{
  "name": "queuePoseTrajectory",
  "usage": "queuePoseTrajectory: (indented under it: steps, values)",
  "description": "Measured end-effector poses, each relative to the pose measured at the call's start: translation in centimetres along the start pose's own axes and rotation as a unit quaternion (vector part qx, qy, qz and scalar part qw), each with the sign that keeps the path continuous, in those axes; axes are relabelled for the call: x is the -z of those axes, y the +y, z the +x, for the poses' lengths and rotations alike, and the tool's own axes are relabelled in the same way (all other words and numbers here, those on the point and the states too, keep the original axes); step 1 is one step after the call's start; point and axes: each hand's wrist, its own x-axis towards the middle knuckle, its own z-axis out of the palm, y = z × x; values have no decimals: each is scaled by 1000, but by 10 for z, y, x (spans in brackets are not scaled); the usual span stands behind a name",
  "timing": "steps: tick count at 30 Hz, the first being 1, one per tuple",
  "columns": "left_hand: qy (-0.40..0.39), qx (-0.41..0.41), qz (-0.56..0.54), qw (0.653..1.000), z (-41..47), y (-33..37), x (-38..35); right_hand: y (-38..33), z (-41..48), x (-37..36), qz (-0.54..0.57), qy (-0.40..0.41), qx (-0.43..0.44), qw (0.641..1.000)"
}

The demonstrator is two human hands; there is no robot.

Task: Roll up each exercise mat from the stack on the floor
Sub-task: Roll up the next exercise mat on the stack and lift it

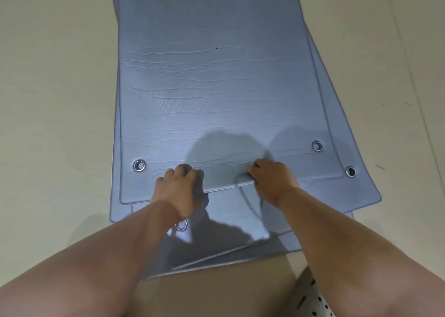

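Note:
A stack of blue-grey exercise mats lies flat on the floor, running away from me. The top mat (216, 88) has creases across it and metal eyelets near its near corners. My left hand (178, 189) grips the top mat's near edge, fingers curled over it. My right hand (274, 182) grips the same edge a little to the right, where the edge is lifted slightly. Lower mats (356, 191) stick out askew beneath, at the right and toward me.
Pale beige floor (53, 100) surrounds the stack on both sides. A light perforated shoe (310, 297) shows at the bottom right. An eyelet of a lower mat (181, 225) sits under my left wrist.

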Motion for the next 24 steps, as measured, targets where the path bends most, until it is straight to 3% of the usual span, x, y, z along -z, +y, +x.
queuePoseTrajectory:
  steps: [3, 8, 10, 12, 15, 20, 22, 24]
  values:
    - [22, -37, 11, 999, -3, -7, -5, 9, 2, 17, 59, -4, -17, 998]
    - [179, -61, -54, 981, -4, -32, -16, -5, 7, 54, 120, 26, -31, 992]
    - [181, -17, -75, 980, -4, -35, 0, -17, 7, 64, 133, 21, -24, 991]
    - [172, 32, -72, 982, 1, -44, 16, -26, 9, 72, 156, 9, -35, 987]
    - [147, 37, -38, 988, 9, -53, 45, -34, 12, 88, 175, -16, -46, 983]
    - [-36, 14, -20, 999, 38, -55, 100, -43, 16, 124, 151, -88, -55, 983]
    - [-66, 4, -66, 996, 46, -57, 109, -46, 14, 125, 170, -61, -75, 981]
    - [-74, 9, -69, 995, 49, -61, 99, -56, 7, 111, 131, 34, -109, 985]
